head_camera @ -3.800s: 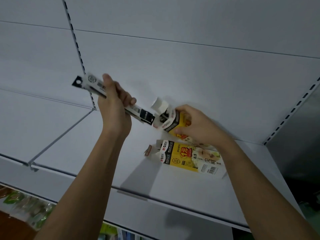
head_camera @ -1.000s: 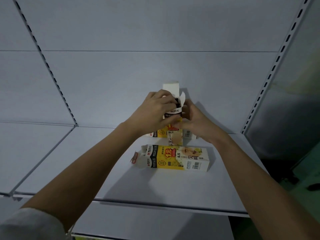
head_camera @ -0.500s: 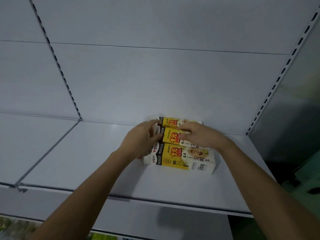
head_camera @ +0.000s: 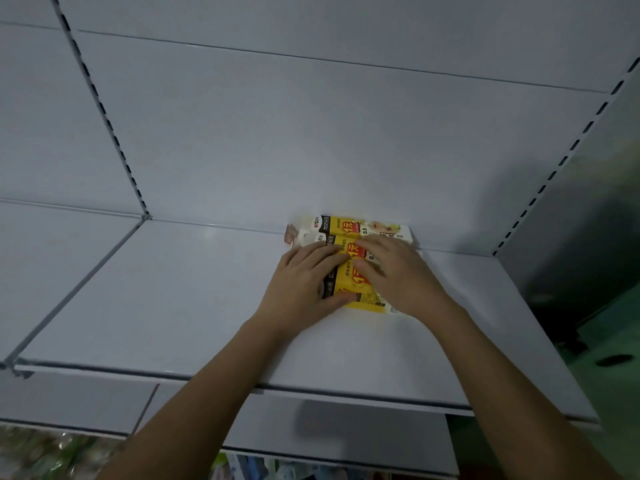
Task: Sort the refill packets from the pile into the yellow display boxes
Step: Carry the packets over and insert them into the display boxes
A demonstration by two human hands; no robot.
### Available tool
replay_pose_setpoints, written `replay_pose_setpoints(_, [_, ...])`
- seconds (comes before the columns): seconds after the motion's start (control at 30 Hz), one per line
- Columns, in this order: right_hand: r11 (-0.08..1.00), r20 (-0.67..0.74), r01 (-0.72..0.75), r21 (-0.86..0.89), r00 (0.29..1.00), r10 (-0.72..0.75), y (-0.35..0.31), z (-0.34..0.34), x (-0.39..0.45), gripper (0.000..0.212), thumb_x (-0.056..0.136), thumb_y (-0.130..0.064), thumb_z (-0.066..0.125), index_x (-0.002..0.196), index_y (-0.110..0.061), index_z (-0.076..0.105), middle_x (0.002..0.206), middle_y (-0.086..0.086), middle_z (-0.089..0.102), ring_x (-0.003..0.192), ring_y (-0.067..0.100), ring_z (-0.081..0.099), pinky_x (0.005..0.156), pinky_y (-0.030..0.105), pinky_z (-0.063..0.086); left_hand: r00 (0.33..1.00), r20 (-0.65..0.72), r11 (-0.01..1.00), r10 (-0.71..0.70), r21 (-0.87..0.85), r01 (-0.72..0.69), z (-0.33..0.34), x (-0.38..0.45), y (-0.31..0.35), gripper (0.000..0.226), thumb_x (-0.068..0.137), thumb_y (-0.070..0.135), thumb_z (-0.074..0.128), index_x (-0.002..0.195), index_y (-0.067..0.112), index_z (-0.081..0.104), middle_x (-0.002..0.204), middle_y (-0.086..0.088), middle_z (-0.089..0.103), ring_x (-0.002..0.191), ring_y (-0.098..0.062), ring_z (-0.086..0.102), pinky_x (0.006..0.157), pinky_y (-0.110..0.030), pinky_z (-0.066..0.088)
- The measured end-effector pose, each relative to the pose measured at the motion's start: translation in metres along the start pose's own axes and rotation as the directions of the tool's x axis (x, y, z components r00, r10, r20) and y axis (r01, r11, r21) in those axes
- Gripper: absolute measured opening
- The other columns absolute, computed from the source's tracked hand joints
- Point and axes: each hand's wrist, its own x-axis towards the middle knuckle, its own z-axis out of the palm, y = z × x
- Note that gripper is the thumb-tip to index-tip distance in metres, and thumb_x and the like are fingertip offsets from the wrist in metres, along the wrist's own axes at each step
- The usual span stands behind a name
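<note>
two hands (head_camera: 304,285) (head_camera: 398,275) press three yellow display boxes (head_camera: 360,226).

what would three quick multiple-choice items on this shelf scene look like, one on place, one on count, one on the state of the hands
1. Where do the yellow cardboard display boxes lie?
A. at the front lip of the shelf
B. toward the back of the white metal shelf, the rearmost against the back panel
C. on the floor

2. How many yellow boxes show?
A. one
B. three
C. six

3. What are the hands doing?
A. both lie flat, palms down, on the boxes
B. both hang clear of the shelf
C. one holds a box up in the air

Key: 1 B, the rearmost box meets the back panel; 2 B, three printed yellow faces lie side by side, front to back; 3 A, the left hand and right hand rest open over the nearer boxes, gripping nothing visible.
</note>
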Motion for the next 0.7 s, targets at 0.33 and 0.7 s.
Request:
replay_pose_setpoints(0.33, [0.996,-0.278,-0.022,0.089,0.96,0.046,-0.022,-0.015,-0.024,0.027,0.1,-0.034,0.05,0.113,-0.021,0.069,0.12,-0.006,0.065,0.117,0.013,0.053,0.092,0.034,0.045,0.995,-0.025,0.995,-0.093,-0.032,0.092,-0.02,-0.008,0.01,0.058,0.091,0.063,0.043,0.131,0.026,0.061,0.139,0.005,0.057,0.136,-0.016,0.043,0.113,-0.044,0.031])
replay_pose_setpoints(0.7, [0.934,0.105,0.013,0.357,0.993,-0.054,-0.101,-0.016,-0.117,0.015,0.099,-0.034,0.055,0.09,-0.031,0.066,0.086,-0.016,0.065,0.075,0.007,0.059,0.074,0.038,0.053,0.844,0.109,0.841,-0.525,0.216,0.496,-0.135,-0.131,0.032,0.075,0.084,0.072,0.022,0.137,0.03,0.055,0.139,0.006,0.056,0.133,-0.019,0.043,0.106,-0.041,0.033])
